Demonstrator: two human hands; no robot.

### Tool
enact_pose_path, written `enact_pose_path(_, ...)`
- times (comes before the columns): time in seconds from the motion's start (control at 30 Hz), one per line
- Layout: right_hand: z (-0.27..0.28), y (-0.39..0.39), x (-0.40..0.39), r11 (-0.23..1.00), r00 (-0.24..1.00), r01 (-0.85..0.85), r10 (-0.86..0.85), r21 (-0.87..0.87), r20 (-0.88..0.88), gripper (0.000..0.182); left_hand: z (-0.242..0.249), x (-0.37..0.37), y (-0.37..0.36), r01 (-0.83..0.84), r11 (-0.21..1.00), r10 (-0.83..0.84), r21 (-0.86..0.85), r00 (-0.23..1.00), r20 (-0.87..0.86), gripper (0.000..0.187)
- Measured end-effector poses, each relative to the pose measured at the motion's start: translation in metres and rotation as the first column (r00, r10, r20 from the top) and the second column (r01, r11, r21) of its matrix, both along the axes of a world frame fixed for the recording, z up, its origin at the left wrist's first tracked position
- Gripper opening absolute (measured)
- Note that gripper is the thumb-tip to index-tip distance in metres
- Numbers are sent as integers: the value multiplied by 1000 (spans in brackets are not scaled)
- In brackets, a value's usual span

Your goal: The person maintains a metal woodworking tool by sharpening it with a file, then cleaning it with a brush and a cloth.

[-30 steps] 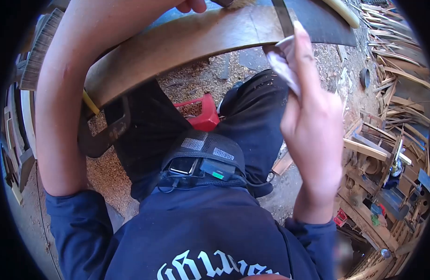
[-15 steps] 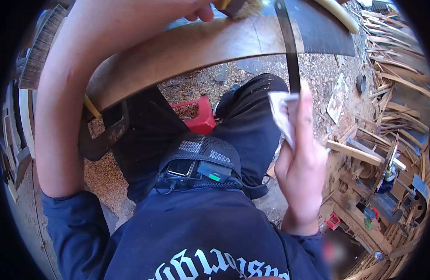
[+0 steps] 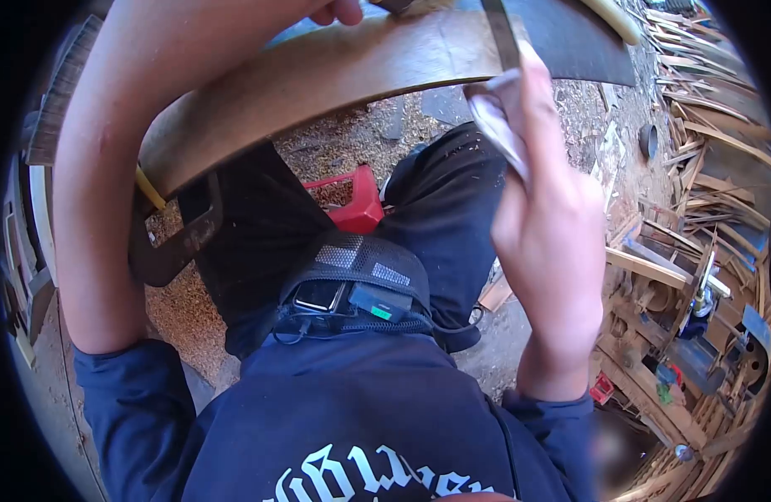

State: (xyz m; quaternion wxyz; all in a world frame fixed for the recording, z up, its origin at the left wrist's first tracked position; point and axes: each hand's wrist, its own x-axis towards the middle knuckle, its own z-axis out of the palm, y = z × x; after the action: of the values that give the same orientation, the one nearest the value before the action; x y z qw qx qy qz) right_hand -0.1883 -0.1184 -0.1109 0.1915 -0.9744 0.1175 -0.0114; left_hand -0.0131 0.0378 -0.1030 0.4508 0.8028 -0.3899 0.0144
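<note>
A long curved wooden piece (image 3: 318, 96) lies across the top of the view, over a dark blue surface (image 3: 582, 42). My right hand (image 3: 548, 201) is closed round the end of a flat dark metal tool (image 3: 502, 32) and a white cloth (image 3: 496, 125). The tool's blade crosses the wood near its right end. At the top edge my left hand (image 3: 339, 12) shows only in part, beside a brush-like thing (image 3: 423, 7); whether its fingers grip that thing is hidden.
A dark metal clamp (image 3: 184, 243) hangs at the wood's left end. A red stool (image 3: 358, 201) stands between my legs, with shavings on the floor (image 3: 189, 322). Wood strips (image 3: 720, 142) and a cluttered wooden frame (image 3: 645, 268) are at the right.
My right hand has moved up toward the wood with the metal tool and cloth, so the blade reaches further past the top edge. My left hand has shifted slightly up and left.
</note>
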Motion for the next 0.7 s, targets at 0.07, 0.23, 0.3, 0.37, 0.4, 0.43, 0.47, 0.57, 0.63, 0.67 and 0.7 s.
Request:
enact_pose_path(0.07, 2, 3, -2, 999, 998, 30, -31, -31, -46, 78, 5, -6, -11, -75, 997, 76, -31, 997, 26, 17)
enact_pose_path(0.23, -1, 7, -28, 1000, 999, 15, -14, -18, 44, 77, 8, 22, 5, 49, 987, -81, -152, 973, -216, 17)
enact_pose_path(0.3, 1, 2, 0, 1000, 1000, 5, -5, -20, 5, 76, -6, 17, 3, 57, 993, -69, -106, 992, -106, 18)
enact_pose_path(0.37, 5, 1, 8, 999, 996, 24, -27, -37, -79, 76, -9, 11, 1, 57, 998, -57, -36, 998, 0, 19)
enact_pose_path(0.4, 6, 1, 1, 999, 996, 25, -29, -43, -81, 76, -9, 13, 0, 85, 995, -85, -61, 996, -5, 19)
enact_pose_path(0.43, 7, 2, -7, 999, 998, 21, -23, -45, -59, 76, -10, 16, 0, 112, 990, -113, -85, 993, -9, 19)
enact_pose_path(0.47, 8, 3, -16, 999, 999, 16, -17, -47, -36, 75, -19, 26, 0, 155, 970, -168, -189, 984, -57, 19)
enact_pose_path(0.57, 11, 7, -39, 999, 999, 38, -39, 32, 35, 75, -10, 17, 7, 102, 987, -109, -121, 993, -54, 20)
enact_pose_path(0.63, 4, 1, -19, 999, 1000, 17, -17, 29, 16, 74, 1, 10, 5, 80, 996, -81, -32, 996, -28, 21)
enact_pose_path(0.67, 3, 1, -16, 1000, 1000, 21, -21, 6, 1, 74, -2, 8, 3, 74, 997, -74, -4, 997, 16, 21)
enact_pose_path(0.7, 2, 1, -13, 1000, 1000, 24, -24, -16, -14, 75, -4, 6, 1, 66, 998, -67, 22, 996, 59, 21)
